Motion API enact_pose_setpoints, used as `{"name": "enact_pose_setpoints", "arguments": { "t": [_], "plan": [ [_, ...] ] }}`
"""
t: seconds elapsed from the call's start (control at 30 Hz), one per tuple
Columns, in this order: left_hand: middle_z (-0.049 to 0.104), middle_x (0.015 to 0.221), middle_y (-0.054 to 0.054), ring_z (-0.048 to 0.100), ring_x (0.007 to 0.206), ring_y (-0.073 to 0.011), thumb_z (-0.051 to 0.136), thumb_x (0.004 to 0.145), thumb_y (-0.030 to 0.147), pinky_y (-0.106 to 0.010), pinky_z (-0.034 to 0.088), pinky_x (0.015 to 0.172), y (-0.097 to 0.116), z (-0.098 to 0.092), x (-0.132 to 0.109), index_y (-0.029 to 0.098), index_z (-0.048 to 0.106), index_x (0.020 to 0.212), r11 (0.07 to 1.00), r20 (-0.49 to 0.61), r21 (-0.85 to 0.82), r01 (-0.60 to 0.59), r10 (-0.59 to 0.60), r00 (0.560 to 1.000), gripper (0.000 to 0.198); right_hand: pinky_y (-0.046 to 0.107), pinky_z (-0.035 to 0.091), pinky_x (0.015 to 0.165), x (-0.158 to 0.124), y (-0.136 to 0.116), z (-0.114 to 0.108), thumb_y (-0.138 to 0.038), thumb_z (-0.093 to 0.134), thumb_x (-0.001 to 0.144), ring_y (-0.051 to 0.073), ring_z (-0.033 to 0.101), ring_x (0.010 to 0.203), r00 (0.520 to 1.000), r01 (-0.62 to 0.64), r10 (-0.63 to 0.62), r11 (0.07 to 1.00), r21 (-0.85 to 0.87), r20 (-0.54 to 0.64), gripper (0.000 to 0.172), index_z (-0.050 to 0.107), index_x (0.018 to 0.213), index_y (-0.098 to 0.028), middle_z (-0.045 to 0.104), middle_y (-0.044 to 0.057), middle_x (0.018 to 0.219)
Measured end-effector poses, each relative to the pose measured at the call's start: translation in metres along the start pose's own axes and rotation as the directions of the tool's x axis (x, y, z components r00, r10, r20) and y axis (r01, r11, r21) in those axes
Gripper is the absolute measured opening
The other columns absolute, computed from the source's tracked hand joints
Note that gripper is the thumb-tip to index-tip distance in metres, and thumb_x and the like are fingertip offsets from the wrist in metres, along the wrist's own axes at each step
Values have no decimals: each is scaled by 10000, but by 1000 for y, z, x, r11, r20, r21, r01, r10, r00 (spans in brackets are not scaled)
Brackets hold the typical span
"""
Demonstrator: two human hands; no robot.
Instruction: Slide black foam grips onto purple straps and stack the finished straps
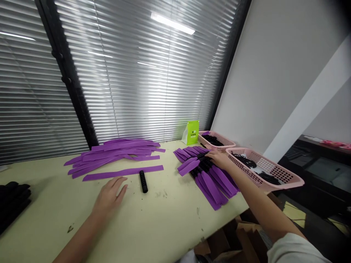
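Note:
My left hand hovers low over the table with fingers apart, holding nothing. Just right of it lies a short black ribbed handle, its top end touching a single flat purple strap. My right hand is at the pile of purple straps with black ribbed grips. Its fingers are bent down around a black-gripped strap on top of that pile; their tips are partly hidden. Behind my left hand several loose purple straps lie in an overlapping heap.
Two pink baskets with black pieces inside stand at the right. A green and white pouch is by the window blinds. Dark foam-like pieces are stacked at the far left. Cardboard boxes sit below the pale table's right edge.

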State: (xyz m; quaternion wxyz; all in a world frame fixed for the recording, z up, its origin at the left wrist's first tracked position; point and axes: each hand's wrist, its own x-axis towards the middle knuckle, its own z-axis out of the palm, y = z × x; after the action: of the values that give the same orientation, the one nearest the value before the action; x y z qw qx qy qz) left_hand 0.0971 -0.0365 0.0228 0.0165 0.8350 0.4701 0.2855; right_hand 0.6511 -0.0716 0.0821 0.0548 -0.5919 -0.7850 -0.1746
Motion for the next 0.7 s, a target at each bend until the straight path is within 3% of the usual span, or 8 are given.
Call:
{"name": "enact_pose_setpoints", "arguments": {
  "t": [0.13,0.23,0.33,0.5,0.7],
  "plan": [
    [601,1204,-78,556,1093,-254,366,924,377,-409,440,933,66,17,24,213,551,1197,988,75,-55,-147,151,986,369,404,451,915,2,0,0,-79,551,767,261,569,1068,999,-35,35,999,-42,-15,396,627,1132,-213,629,95,1142],
    [606,1174,-83,576,1042,-237,408,917,303,-389,446,897,116,41,44,213,536,1197,961,109,-99,-257,267,957,320,400,448,906,3,2,1,-76,559,771,260,570,1056,1000,-8,8,997,-75,7,382,622,1124,-207,636,92,1122],
    [607,1138,-87,582,1018,-236,480,887,237,-378,447,868,150,67,61,207,539,1172,952,146,-118,-283,298,943,292,390,446,905,5,5,4,-80,553,784,245,577,1039,1000,17,-16,996,-83,20,360,616,1117,-204,639,88,1103],
    [601,1091,-86,582,1002,-235,553,861,219,-363,449,829,174,100,81,207,555,1118,964,162,-104,-245,260,952,257,360,457,885,7,11,9,-108,548,811,224,591,1012,999,37,-35,998,-59,34,318,612,1106,-207,642,85,1069],
    [630,963,-67,573,916,-204,499,899,209,-336,442,773,180,121,92,209,606,978,940,93,-33,-340,342,935,132,357,462,877,9,15,11,-101,556,801,222,598,996,997,71,-71,997,-12,37,302,610,1081,-204,648,84,1054]
  ]
}}
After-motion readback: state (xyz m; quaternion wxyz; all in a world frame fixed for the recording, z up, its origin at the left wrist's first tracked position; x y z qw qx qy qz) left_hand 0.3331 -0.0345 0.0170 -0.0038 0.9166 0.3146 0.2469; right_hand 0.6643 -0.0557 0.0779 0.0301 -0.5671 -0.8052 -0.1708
